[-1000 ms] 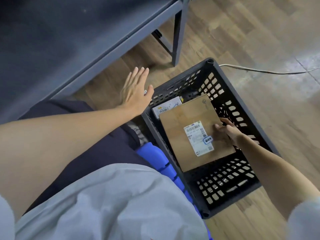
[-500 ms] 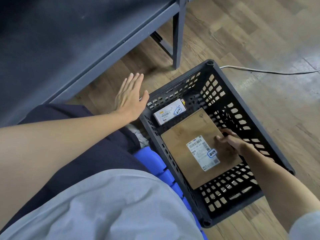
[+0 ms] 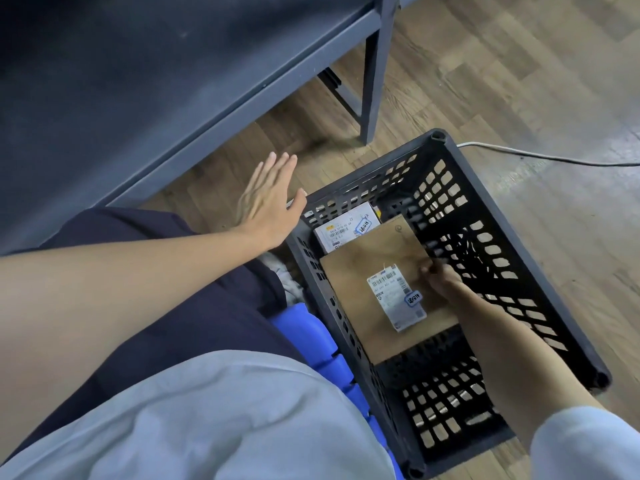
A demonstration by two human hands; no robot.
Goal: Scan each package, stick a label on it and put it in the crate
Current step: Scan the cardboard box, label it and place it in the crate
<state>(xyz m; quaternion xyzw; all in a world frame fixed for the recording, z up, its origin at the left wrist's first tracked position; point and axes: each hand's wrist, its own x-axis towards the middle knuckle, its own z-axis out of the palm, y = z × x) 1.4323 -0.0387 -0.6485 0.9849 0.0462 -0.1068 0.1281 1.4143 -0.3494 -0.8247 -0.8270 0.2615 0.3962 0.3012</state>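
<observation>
The dark grey metal bench (image 3: 145, 98) fills the upper left, one leg planted on the wood-plank floor (image 3: 502, 64). Below it the left hand (image 3: 266, 206) is released, fingers straight and together, hovering flat over the floor with its thumb at the left rim of the black perforated plastic crate (image 3: 512, 202); contact with the rim cannot be told. A blue plastic ribbed seat (image 3: 311, 337) shows beside the crate's left wall. In the crate's far left corner lies a small white labelled box (image 3: 341, 228). The flat brown cardboard package (image 3: 388, 271), bearing a white shipping label (image 3: 393, 296) and a small blue sticker (image 3: 412, 298), lies in the crate's middle, overlapping the white box's near edge. The right hand (image 3: 441, 275) grasps the package's right edge, fingers curled on it. A white cable (image 3: 554, 160) runs along the floor past the crate's far right corner.
</observation>
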